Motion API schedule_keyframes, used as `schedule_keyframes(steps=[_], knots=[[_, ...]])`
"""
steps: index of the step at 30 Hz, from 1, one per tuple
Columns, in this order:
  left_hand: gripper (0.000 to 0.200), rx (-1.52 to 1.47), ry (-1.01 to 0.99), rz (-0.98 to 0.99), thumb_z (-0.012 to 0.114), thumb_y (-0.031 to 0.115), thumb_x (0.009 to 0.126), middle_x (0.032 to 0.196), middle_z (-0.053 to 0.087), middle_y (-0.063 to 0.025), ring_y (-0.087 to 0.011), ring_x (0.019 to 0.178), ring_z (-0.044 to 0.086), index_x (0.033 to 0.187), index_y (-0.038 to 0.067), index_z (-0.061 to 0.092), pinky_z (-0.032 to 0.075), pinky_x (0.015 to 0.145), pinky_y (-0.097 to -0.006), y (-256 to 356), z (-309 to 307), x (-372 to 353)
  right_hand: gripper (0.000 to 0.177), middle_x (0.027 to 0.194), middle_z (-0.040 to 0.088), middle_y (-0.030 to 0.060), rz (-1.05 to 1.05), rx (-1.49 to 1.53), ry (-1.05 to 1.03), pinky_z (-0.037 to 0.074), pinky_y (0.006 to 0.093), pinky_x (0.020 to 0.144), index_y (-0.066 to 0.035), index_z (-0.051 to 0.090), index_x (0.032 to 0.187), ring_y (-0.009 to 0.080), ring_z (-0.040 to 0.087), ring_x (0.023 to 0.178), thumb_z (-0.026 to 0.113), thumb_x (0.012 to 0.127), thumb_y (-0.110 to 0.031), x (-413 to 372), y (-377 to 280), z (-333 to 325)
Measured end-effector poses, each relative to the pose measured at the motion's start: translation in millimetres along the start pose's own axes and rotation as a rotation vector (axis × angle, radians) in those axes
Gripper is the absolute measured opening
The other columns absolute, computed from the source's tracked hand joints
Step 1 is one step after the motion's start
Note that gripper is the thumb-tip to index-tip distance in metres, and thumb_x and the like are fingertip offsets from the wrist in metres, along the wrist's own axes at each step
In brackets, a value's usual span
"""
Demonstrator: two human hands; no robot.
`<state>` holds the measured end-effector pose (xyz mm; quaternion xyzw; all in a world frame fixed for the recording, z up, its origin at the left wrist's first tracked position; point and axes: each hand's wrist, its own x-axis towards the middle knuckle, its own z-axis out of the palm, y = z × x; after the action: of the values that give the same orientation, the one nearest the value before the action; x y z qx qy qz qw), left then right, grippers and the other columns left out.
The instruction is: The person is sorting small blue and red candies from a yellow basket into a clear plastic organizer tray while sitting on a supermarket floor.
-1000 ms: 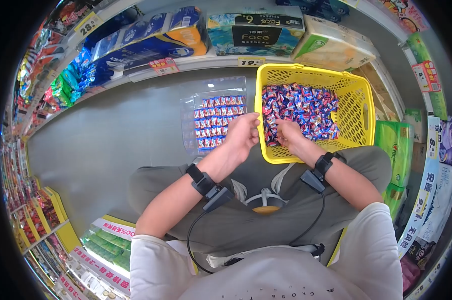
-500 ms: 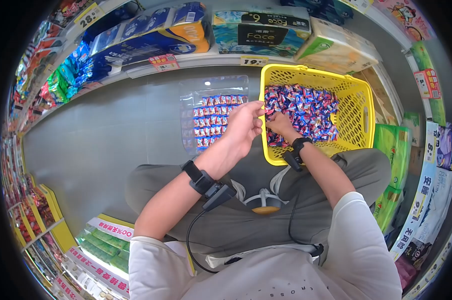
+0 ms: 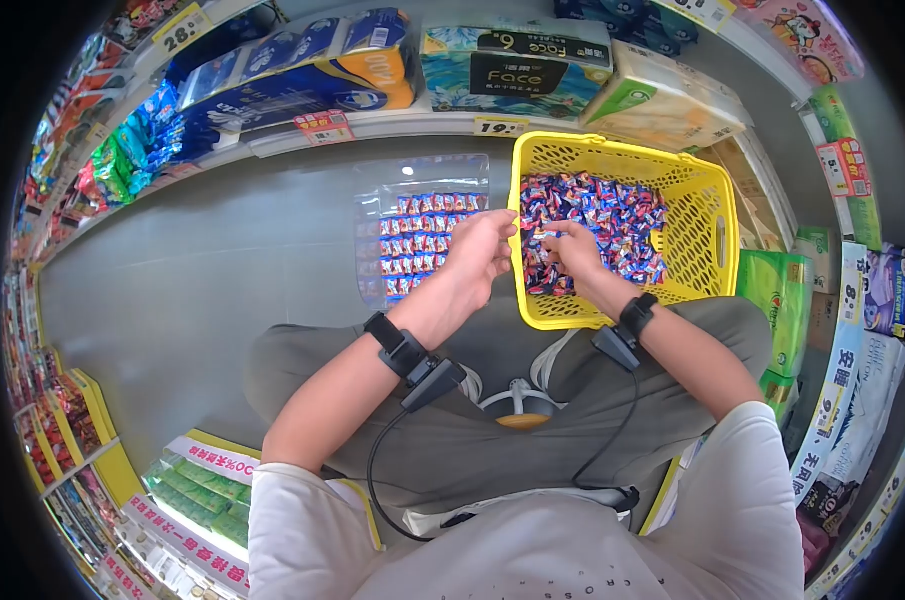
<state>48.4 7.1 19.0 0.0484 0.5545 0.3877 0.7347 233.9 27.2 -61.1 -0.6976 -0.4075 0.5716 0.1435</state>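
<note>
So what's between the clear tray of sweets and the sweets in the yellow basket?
In the head view, the yellow basket has its side wall standing there, and the left hand hangs over that wall.

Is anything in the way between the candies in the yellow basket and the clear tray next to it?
Only one side wall of the yellow plastic basket stands between the wrapped candies and the clear plastic tray. The left hand is at that wall's rim, beside the right hand.
</note>
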Motion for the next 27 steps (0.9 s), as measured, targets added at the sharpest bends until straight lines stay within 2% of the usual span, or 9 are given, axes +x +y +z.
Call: schedule_keyframes(steps=[2, 3, 6, 11, 14, 15, 18, 19, 27], knots=[[0.017, 0.072, 0.03, 0.041, 0.064, 0.021, 0.09, 0.086, 0.06, 0.0026, -0.0087, 0.07, 0.052, 0.102, 0.009, 0.063, 0.043, 0.063, -0.0262, -3.6, 1.0, 1.9, 0.029, 0.082, 0.059, 0.0025, 0.141, 0.549, -0.024, 0.045, 0.0274, 0.059, -0.005, 0.058, 0.119, 0.0103, 0.054, 0.067, 0.056, 0.091, -0.004, -16.0, -7.0, 0.9], [0.017, 0.144, 0.061, 0.082, 0.067, 0.024, 0.091, 0.086, 0.061, 0.0039, -0.0084, 0.071, 0.054, 0.101, 0.011, 0.064, 0.045, 0.065, -0.0259, -6.2, 0.7, 4.0, 0.028, 0.084, 0.056, 0.0012, 0.168, 0.689, -0.101, 0.044, 0.026, 0.06, -0.007, 0.054, 0.121, 0.0102, 0.051, 0.066, 0.046, 0.095, -0.002, -21.1, -6.9, 0.5], [0.023, 0.272, 0.004, 0.059, 0.07, 0.027, 0.091, 0.088, 0.063, 0.0021, -0.009, 0.072, 0.057, 0.103, 0.008, 0.066, 0.048, 0.067, -0.025, -16.7, -5.4, 14.1, 0.026, 0.085, 0.056, 0.0018, 0.198, 0.828, -0.033, 0.044, 0.0259, 0.061, -0.007, 0.055, 0.119, 0.0101, 0.052, 0.068, 0.044, 0.096, -0.002, -52.3, -26.5, 10.8], [0.018, 0.243, -0.034, 0.1, 0.069, 0.019, 0.093, 0.09, 0.067, -0.0051, -0.0119, 0.079, 0.063, 0.099, 0.003, 0.065, 0.052, 0.071, -0.026, -27.0, -11.5, 15.5, 0.027, 0.089, 0.06, 0.0018, 0.051, 0.765, -0.112, 0.045, 0.0264, 0.062, -0.009, 0.054, 0.12, 0.0095, 0.054, 0.071, 0.047, 0.095, -0.005, -61.0, -34.7, 21.5], [0.017, 0.214, -0.062, 0.055, 0.07, 0.019, 0.092, 0.089, 0.066, -0.0047, -0.0119, 0.079, 0.063, 0.098, 0.004, 0.064, 0.052, 0.071, -0.0263, -25.9, -13.9, 20.1, 0.026, 0.09, 0.06, 0.0014, -0.02, 0.721, -0.075, 0.043, 0.0249, 0.061, -0.008, 0.053, 0.12, 0.0092, 0.054, 0.071, 0.052, 0.094, -0.007, -61.9, -37.3, 19.1], [0.017, 0.237, -0.041, 0.057, 0.071, 0.019, 0.091, 0.088, 0.066, -0.0045, -0.0119, 0.079, 0.063, 0.096, 0.004, 0.064, 0.052, 0.071, -0.0265, -26.2, -14.4, 22.0, 0.024, 0.091, 0.061, 0.0013, -0.01, 0.711, -0.014, 0.043, 0.0244, 0.061, -0.007, 0.055, 0.118, 0.0087, 0.054, 0.07, 0.058, 0.094, -0.011, -64.5, -40.7, 19.1], [0.017, 0.291, -0.054, 0.08, 0.071, 0.018, 0.09, 0.087, 0.066, -0.0043, -0.0117, 0.078, 0.063, 0.096, 0.004, 0.064, 0.053, 0.072, -0.0266, -25.0, -18.5, 25.7, 0.022, 0.092, 0.061, 0.0009, 0.06, 0.768, -0.128, 0.043, 0.0244, 0.06, -0.008, 0.058, 0.114, 0.008, 0.054, 0.07, 0.063, 0.094, -0.015, -51.6, -29.2, 14.7], [0.016, 0.307, -0.048, 0.069, 0.072, 0.017, 0.09, 0.087, 0.066, -0.0045, -0.0116, 0.077, 0.062, 0.096, 0.004, 0.064, 0.053, 0.072, -0.0264, -23.7, -18.7, 25.3, 0.019, 0.092, 0.062, 0.0001, 0.085, 0.782, -0.104, 0.043, 0.0236, 0.06, -0.008, 0.06, 0.11, 0.0071, 0.054, 0.07, 0.065, 0.094, -0.018, -54.0, -29.0, 14.9], [0.012, 0.345, -0.045, 0.128, 0.067, 0.015, 0.093, 0.087, 0.066, -0.0036, -0.0105, 0.074, 0.061, 0.097, 0.004, 0.065, 0.052, 0.068, -0.0256, -27.7, -16.0, 22.1, 0.023, 0.089, 0.06, -0.0011, -0.034, 0.762, -0.043, 0.042, 0.0224, 0.059, -0.007, 0.06, 0.114, 0.0064, 0.053, 0.07, 0.065, 0.094, -0.018, -56.8, -34.8, 16.9]])
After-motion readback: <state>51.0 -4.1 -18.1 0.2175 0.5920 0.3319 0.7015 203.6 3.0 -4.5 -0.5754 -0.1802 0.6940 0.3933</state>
